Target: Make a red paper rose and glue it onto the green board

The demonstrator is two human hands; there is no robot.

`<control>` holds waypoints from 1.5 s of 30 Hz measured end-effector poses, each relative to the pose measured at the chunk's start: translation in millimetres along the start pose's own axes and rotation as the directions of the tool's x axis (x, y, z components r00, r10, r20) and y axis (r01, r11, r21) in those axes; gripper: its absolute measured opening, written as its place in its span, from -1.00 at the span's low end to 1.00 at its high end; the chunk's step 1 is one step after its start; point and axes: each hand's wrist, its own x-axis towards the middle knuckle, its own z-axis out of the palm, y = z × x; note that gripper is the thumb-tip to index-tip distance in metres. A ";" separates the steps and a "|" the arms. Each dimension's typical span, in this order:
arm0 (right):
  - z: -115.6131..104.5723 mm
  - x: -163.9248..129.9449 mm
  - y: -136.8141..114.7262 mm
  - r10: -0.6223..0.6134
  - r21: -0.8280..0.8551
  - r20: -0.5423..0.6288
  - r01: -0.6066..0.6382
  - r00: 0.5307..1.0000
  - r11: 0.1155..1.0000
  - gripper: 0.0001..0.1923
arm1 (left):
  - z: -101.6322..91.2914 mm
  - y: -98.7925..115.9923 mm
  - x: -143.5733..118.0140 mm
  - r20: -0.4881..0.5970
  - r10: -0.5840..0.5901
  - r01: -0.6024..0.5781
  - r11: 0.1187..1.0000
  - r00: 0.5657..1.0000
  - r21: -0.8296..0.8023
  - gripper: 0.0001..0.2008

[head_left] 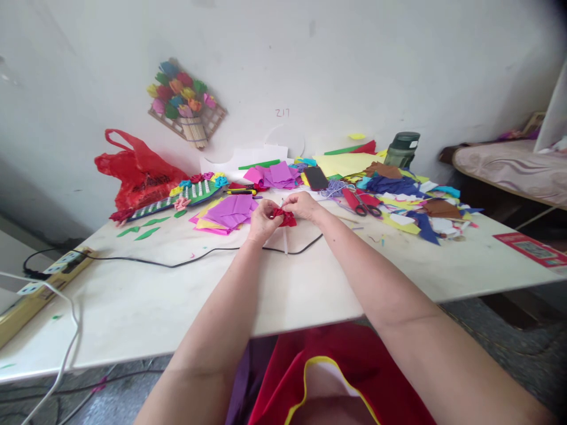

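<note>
Over the middle of the table [328,283], we hold both bare forearms in from the near edge, converging so that our fingertips almost meet, backs of the hands turned partly upward. Our left hand [263,218] pinches a piece of gathered red paper [289,219] between thumb and bent fingers; our right hand [303,206], wrist angled inward, pinches at the red paper's upper edge. A thin white stick [285,239] shows above and below the red paper, its lower part pointing toward the near edge. Crossing beneath our left wrist, a black cable [172,266] runs from the power strip [46,289] at the left edge toward our right forearm, passing by the stick's lower end. Just beside our left hand lies a stack of purple paper [233,211]; green leaf cutouts [147,234] lie farther toward the left edge, before a red plastic bag [139,177]. Scissors [361,209] rest right of our right hand, with a phone [316,178] beyond it near the far edge. Mixed paper scraps [419,192] heap toward the far right corner, where a green bottle [401,152] stands by the far edge; a red printed card [529,248] lies at the right edge.
</note>
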 end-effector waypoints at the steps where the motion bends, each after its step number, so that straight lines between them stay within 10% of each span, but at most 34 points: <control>1: -0.1 -0.2 -0.6 0.003 0.005 0.001 -0.003 1.000 1.000 -0.95 | 0.1 0.8 -0.3 0.004 0.001 -0.001 1.000 1.000 -0.003 -0.74; 45: -2.6 4.1 3.6 -0.075 -0.023 -0.033 0.075 0.997 0.997 -0.91 | 1.8 -0.2 1.7 -0.044 -0.068 0.066 0.996 0.997 -0.058 -0.69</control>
